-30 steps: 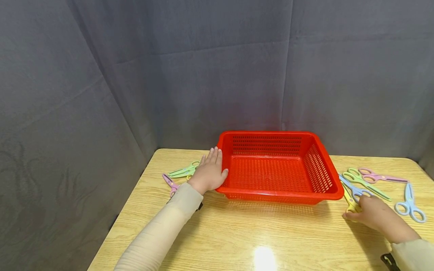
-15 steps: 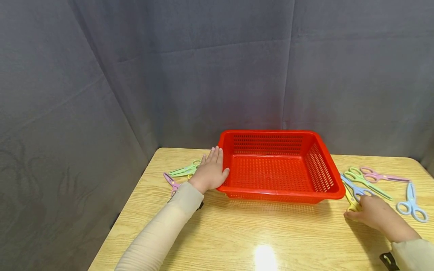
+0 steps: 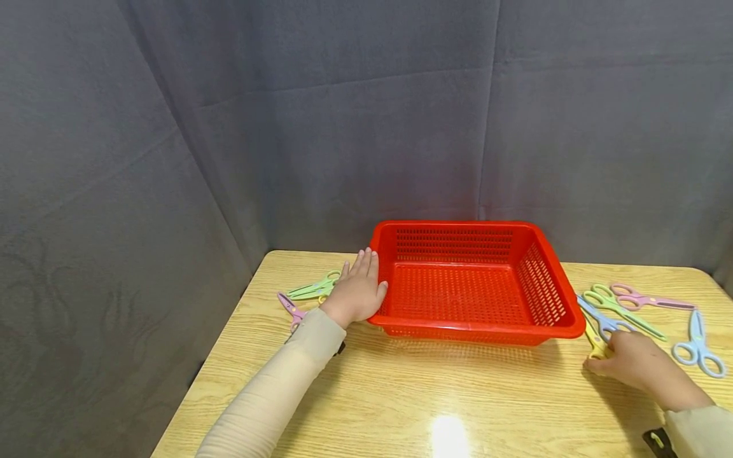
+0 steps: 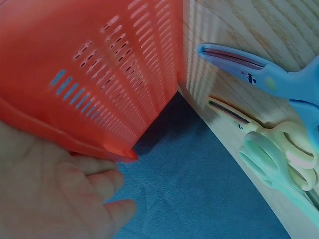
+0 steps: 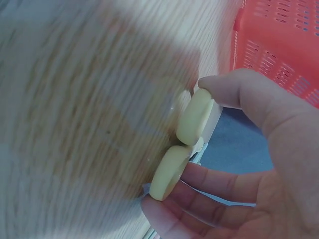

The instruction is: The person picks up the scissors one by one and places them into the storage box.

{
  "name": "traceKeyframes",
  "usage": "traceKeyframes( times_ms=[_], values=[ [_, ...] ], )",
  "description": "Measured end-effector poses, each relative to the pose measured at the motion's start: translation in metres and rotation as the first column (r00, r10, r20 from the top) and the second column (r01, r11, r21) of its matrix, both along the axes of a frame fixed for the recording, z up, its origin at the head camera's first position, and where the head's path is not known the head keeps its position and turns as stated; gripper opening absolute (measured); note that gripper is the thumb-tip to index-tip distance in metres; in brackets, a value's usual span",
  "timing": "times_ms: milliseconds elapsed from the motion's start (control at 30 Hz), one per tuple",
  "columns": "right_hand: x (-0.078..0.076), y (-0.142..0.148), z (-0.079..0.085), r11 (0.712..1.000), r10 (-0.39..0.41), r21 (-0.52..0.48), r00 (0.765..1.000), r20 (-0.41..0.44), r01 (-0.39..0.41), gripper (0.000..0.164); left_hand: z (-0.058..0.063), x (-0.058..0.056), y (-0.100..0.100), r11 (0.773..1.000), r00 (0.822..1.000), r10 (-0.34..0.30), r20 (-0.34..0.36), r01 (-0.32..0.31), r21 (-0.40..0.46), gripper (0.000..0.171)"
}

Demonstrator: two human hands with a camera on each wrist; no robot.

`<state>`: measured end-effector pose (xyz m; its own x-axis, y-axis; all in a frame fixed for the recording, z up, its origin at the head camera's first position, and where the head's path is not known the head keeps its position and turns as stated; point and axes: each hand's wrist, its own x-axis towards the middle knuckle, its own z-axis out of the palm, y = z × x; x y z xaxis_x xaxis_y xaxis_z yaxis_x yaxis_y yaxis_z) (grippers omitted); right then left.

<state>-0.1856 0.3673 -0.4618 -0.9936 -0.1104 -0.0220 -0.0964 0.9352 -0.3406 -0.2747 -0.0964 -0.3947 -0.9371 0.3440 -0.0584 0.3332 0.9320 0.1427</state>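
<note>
My left hand [image 3: 356,292] rests on the left rim of a red plastic basket [image 3: 481,331], fingers straight. In the left wrist view its palm lies against that rim. Out to the right, my right hand [image 3: 635,366] holds the handle loops of yellow scissors [image 3: 597,348], which lie on the table beside the basket. The right wrist view shows thumb on one yellow loop [image 5: 196,117] and fingertips at the other; the blades are hidden there. Blue scissors [image 3: 604,321] lie against the yellow pair, with green scissors [image 3: 621,312] just beyond.
Pink scissors [image 3: 653,300] and light blue scissors [image 3: 695,346] lie farther right. Left of the basket are green scissors [image 3: 309,291] and pink scissors [image 3: 292,308]; the left wrist view adds blue scissors [image 4: 271,77] and yellow scissors [image 4: 284,132]. A grey curtain [image 3: 372,146] hangs behind the table.
</note>
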Motion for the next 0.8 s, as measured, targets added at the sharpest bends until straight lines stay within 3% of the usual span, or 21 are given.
traceKeyframes(
  times_ms=[333,800],
  values=[
    [0.002,0.001,0.003,1.000,-0.014,0.002,0.999,-0.032,0.014,0.044,-0.009,-0.009,-0.001,1.000,1.000,0.001,0.013,0.000,-0.027,0.070],
    [-0.002,0.004,0.020,1.000,-0.025,0.010,0.998,-0.064,0.026,0.044,-0.003,-0.002,0.000,1.000,1.000,0.005,0.003,-0.006,0.006,0.070]
  ],
)
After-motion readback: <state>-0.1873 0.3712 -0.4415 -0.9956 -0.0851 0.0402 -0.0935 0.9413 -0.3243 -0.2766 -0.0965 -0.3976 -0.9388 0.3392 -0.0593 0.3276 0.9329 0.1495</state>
